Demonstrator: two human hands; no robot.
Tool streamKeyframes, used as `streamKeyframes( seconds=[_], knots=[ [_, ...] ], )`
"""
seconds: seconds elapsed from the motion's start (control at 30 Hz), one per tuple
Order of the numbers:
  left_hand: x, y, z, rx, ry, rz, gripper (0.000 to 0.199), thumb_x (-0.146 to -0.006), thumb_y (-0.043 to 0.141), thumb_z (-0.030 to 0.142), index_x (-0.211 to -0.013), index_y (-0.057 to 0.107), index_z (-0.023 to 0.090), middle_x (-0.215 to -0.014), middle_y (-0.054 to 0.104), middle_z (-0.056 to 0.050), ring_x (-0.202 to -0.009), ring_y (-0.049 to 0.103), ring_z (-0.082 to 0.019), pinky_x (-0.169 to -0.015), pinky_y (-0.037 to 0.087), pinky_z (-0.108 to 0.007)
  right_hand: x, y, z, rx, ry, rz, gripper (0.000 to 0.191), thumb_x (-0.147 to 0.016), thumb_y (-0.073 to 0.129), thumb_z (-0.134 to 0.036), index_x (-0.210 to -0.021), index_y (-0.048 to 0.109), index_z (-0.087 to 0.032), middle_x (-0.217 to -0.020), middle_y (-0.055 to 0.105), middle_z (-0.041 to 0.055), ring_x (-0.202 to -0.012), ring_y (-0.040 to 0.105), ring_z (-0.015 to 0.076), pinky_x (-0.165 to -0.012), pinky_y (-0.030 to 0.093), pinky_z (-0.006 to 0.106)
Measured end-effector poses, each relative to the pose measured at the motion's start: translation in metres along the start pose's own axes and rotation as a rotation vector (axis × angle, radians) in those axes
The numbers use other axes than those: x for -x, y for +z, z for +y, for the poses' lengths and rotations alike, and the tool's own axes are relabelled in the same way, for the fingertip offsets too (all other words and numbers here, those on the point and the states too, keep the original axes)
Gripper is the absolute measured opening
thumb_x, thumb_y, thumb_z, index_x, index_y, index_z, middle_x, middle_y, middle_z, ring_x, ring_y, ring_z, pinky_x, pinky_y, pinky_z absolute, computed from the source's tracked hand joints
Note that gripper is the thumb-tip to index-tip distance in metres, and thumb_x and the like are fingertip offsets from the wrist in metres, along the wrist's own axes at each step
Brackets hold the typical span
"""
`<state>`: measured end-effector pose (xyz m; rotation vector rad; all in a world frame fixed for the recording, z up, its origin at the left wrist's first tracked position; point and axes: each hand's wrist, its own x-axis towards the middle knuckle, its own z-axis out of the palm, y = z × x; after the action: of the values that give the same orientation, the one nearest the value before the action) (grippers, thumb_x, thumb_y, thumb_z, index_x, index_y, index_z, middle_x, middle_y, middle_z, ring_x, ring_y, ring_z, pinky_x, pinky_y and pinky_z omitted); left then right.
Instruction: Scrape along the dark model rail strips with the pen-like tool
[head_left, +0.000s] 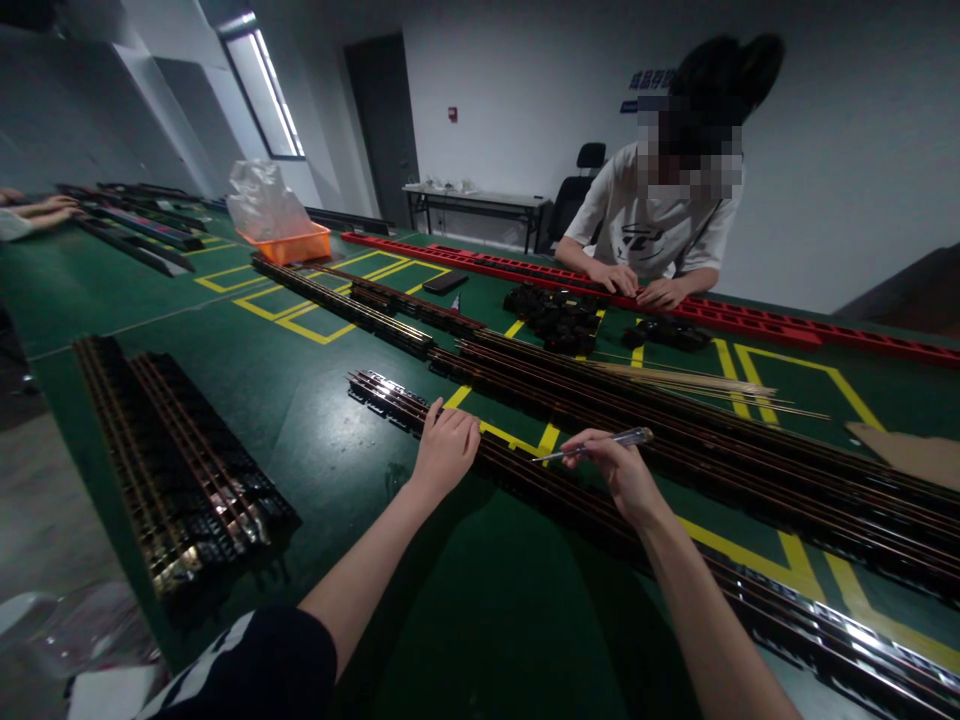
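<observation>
A long, narrow black rail (559, 490) with thin copper-coloured strips along it runs diagonally across the green table in front of me. My left hand (448, 448) is closed over the rail near its far left end, fingers bent across its edge. In my right hand (616, 472) is a slim screwdriver (631, 437), pinched between thumb and fingers. Its shaft points left and down, with the tip at or just above the rail; I cannot tell if they touch. Beyond both hands lie more such rails (660, 420), side by side.
At left, shorter black rails (187, 470) lie on the green table (337, 590). Farther back are an orange bin (289, 243) with a plastic bag, black parts (559, 315), loose thin rods (697, 382) and a red rail (465, 258). A co-worker (652, 220) works behind it.
</observation>
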<state>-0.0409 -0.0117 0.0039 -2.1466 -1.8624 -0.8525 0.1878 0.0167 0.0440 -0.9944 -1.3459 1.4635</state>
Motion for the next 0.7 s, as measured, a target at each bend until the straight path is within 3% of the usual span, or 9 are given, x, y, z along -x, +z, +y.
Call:
streamKeyframes(
  seconds=[0.27,0.7],
  knots=[
    [0.006,0.004,0.035,0.081,0.155,-0.044,0.029,-0.092,0.033,0.019,-0.091,0.063,0.017,-0.094,0.068,-0.004,-0.092,0.060,-0.015,-0.109,0.033,-0.041,0.000,0.001,-0.001,0.003,-0.001,0.000,0.020,-0.060,0.057,-0.030,-0.057,0.070,-0.016,-0.056,0.062,0.0040,-0.058,0.056,0.0155,-0.068,0.045,0.031],
    [0.001,0.002,0.030,0.071,0.154,-0.116,0.030,-0.094,0.031,0.021,-0.089,0.060,0.018,-0.091,0.067,-0.002,-0.090,0.059,-0.015,-0.108,0.032,-0.040,0.001,-0.002,-0.001,0.047,-0.007,-0.022,0.021,-0.062,0.056,-0.032,-0.061,0.070,-0.016,-0.058,0.063,0.0045,-0.061,0.057,0.0166,-0.073,0.044,0.033]
  ],
)
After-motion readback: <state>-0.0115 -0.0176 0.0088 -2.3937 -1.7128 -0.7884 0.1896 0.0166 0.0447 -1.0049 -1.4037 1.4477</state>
